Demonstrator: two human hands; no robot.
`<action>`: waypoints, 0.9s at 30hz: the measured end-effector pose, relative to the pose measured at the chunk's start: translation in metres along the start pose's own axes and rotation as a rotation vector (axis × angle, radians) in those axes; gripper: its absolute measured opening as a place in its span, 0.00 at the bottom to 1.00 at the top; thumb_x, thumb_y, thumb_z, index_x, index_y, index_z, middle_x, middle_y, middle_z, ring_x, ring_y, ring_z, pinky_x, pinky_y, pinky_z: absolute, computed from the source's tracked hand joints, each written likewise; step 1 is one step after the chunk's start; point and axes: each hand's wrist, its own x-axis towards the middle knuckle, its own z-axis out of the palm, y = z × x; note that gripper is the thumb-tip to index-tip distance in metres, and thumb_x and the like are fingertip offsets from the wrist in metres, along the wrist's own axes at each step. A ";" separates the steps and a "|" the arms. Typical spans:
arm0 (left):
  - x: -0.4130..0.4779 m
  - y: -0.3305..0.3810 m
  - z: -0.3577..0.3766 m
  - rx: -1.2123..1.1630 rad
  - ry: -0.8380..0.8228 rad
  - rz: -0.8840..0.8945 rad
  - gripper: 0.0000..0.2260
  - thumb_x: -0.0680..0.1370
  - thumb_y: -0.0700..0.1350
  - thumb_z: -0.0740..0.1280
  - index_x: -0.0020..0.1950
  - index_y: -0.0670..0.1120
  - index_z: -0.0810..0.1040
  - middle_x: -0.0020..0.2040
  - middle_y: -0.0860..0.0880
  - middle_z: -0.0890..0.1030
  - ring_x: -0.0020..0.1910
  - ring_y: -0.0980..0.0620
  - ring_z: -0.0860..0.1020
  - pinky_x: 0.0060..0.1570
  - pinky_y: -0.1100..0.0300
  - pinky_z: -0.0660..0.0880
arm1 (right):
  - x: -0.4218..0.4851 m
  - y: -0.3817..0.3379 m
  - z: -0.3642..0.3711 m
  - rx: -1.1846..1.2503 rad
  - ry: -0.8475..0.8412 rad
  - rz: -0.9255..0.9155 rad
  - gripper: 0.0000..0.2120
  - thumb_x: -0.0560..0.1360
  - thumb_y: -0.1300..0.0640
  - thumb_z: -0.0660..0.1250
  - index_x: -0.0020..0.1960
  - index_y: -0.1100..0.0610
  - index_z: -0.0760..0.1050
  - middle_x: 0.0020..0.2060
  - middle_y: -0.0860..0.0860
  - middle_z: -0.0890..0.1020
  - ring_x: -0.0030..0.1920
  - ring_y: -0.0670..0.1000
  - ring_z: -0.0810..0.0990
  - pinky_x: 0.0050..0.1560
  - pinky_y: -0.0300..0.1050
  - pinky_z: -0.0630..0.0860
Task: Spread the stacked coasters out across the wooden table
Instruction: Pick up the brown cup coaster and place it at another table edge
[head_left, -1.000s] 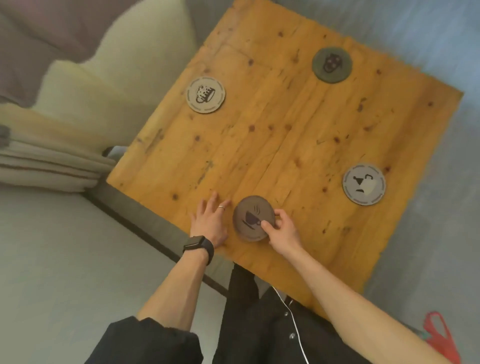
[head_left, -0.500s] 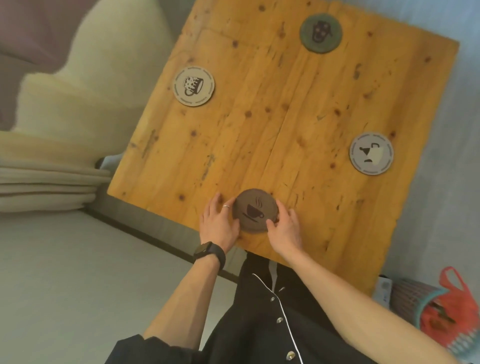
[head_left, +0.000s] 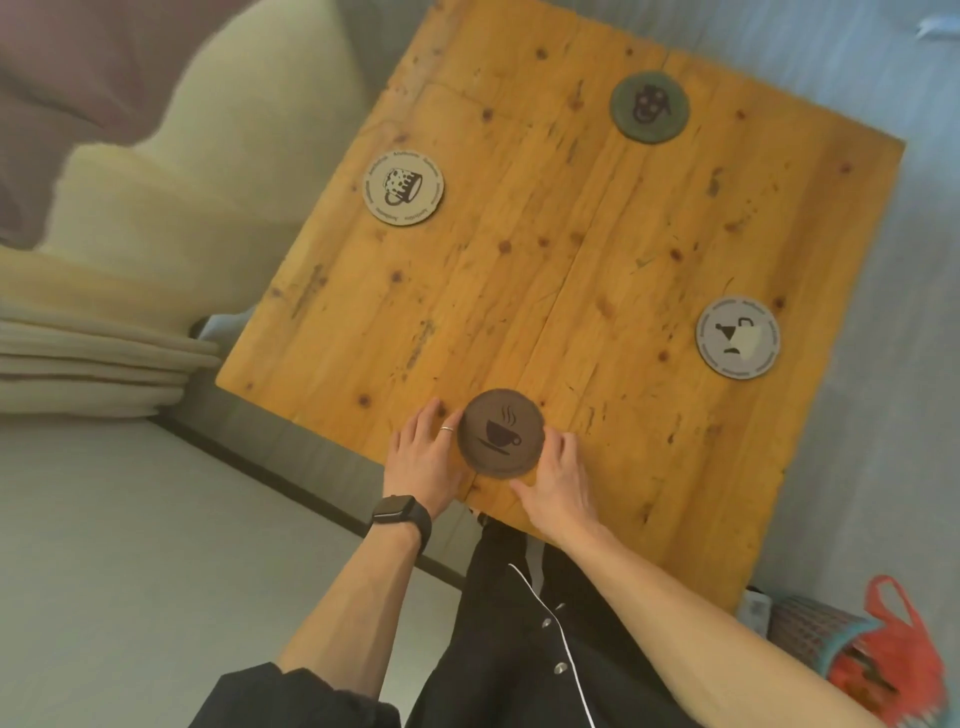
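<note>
— Looking down from the head camera, what do you make of the step in hand?

— Both hands flank the brown coffee-cup coaster (head_left: 502, 434), which lies at the near edge of the wooden table (head_left: 519, 291). The left hand (head_left: 423, 457) sits on its left side, fingers curled loosely against the rim, a ring showing on one. The right hand (head_left: 558, 475) presses in from the right and below, fingertips (head_left: 555, 442) touching the edge.

— Clamped on it, or just beside it?

— Touching on both sides, a light pinch rather than a firm grip; the coaster looks flat on the wood, not lifted. Whether more coasters lie under it I cannot tell, though its rim looks rather thick.

— And the rest of the set?

— Three are laid out already, well apart: a pale beer-mug coaster (head_left: 403, 187) far left, a green coaster with a dark face-like print (head_left: 649, 106) at the far side, and a grey one with a pot design (head_left: 737, 338) on the right.

— So how far along?

— Late, I judge. This looks like the last piece, or the last small pile.

— What does the next move call for?

— If it is a pile, peeling the top disc off with a fingernail at the rim while the other hand steadies what lies below, then carrying it to the bare near-left or middle stretch. If single, it is close to the table's edge, so sliding it inward would be wise.
</note>
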 end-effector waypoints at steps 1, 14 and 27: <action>0.001 0.001 -0.002 -0.012 0.008 -0.004 0.33 0.75 0.53 0.70 0.77 0.53 0.59 0.78 0.46 0.59 0.75 0.41 0.60 0.71 0.45 0.61 | 0.003 -0.001 -0.002 -0.027 0.000 -0.010 0.41 0.74 0.50 0.75 0.77 0.59 0.55 0.68 0.56 0.65 0.66 0.55 0.72 0.62 0.46 0.74; 0.000 0.004 0.001 -0.077 0.037 -0.046 0.33 0.74 0.54 0.69 0.77 0.52 0.61 0.78 0.48 0.59 0.75 0.43 0.59 0.72 0.47 0.61 | 0.012 0.008 -0.001 0.072 0.015 -0.024 0.40 0.73 0.50 0.76 0.76 0.55 0.58 0.68 0.53 0.66 0.65 0.51 0.74 0.62 0.44 0.76; -0.001 0.009 0.002 -0.115 0.047 -0.099 0.32 0.74 0.55 0.66 0.77 0.54 0.61 0.78 0.49 0.60 0.75 0.44 0.59 0.71 0.46 0.62 | 0.012 0.008 -0.006 0.116 -0.022 -0.008 0.40 0.74 0.50 0.76 0.77 0.54 0.57 0.69 0.54 0.66 0.66 0.52 0.73 0.61 0.40 0.72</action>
